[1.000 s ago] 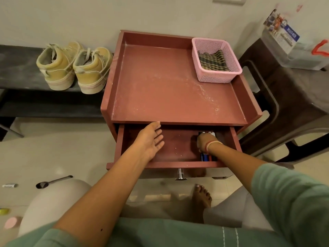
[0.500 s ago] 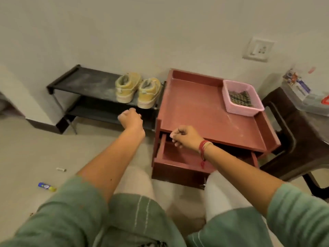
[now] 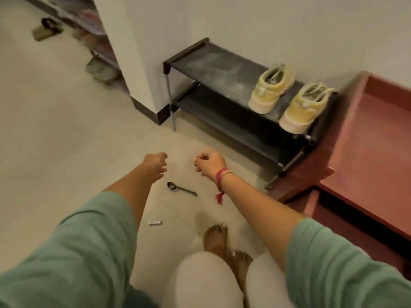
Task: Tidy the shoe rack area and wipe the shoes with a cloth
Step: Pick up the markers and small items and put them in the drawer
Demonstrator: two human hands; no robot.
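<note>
- Head view: left hand and right hand out over the floor, each curled into a loose fist, nothing visible in either.
- At the right end of the top shelf of the shoe rack, yellow shoes side by side, heels at its front edge.
- Just below the hands, a spoon flat on the floor.

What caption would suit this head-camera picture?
Curled left hand and right hand near a spoon; yellow shoes on the rack.
</note>
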